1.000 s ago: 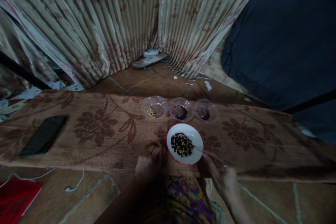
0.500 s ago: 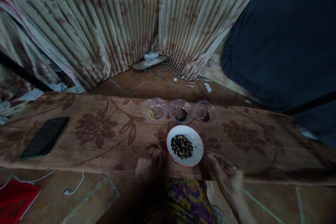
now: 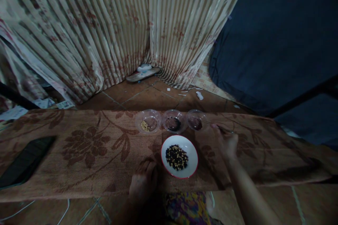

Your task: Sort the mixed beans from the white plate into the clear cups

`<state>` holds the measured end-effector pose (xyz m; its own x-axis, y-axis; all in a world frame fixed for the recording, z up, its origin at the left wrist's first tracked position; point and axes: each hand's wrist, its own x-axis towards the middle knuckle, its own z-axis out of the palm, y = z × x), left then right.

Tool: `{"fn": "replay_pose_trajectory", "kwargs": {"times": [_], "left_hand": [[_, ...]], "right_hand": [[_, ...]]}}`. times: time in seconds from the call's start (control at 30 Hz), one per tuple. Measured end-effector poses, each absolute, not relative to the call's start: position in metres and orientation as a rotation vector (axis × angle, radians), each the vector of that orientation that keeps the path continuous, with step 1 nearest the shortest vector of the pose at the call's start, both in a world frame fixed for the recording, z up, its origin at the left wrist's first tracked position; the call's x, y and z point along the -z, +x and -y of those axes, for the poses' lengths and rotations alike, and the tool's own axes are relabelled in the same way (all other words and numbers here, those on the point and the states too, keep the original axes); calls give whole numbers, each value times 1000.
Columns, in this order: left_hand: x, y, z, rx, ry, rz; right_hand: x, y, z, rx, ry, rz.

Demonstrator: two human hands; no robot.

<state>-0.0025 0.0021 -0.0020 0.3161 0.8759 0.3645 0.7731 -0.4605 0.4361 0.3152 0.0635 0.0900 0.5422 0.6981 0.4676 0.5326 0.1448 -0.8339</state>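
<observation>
My right hand [image 3: 227,143] is closed on thin metal tweezers [image 3: 224,129], whose tips point left to the rim of the right clear cup [image 3: 189,116]. Dark reddish beans [image 3: 196,124] lie in that cup. Black beans [image 3: 176,125] are in the middle clear cup [image 3: 167,116], and pale yellow beans [image 3: 144,125] in the left one. Nearer me stands a white bowl [image 3: 191,160] with a red rim, holding mixed black and yellow beans [image 3: 176,157]. My left hand [image 3: 144,179] rests on the cloth left of the bowl, fingers curled, with nothing visible in it.
A brown flowered cloth [image 3: 87,168] covers the narrow table. A dark phone [image 3: 27,160] lies at its left end. Behind are striped curtains [image 3: 118,24], a skateboard [image 3: 144,74] on the tiled floor, and a dark blue cloth [image 3: 277,42] at right.
My right hand has moved with the tweezers from the bowl's right rim up and away to the right cup. My left hand stays beside the bowl. The whole view has shifted slightly.
</observation>
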Motion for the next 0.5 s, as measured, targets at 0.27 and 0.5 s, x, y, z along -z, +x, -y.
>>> {"fn": "replay_pose_trajectory", "kwargs": {"times": [0.27, 0.5], "left_hand": [[2, -3, -4, -870, 2431, -1498], [1, -1, -3, -805, 2415, -1549]], "right_hand": [[-79, 309, -42, -178, -1552, 1014], [-78, 276, 14, -519, -1649, 1121]]}}
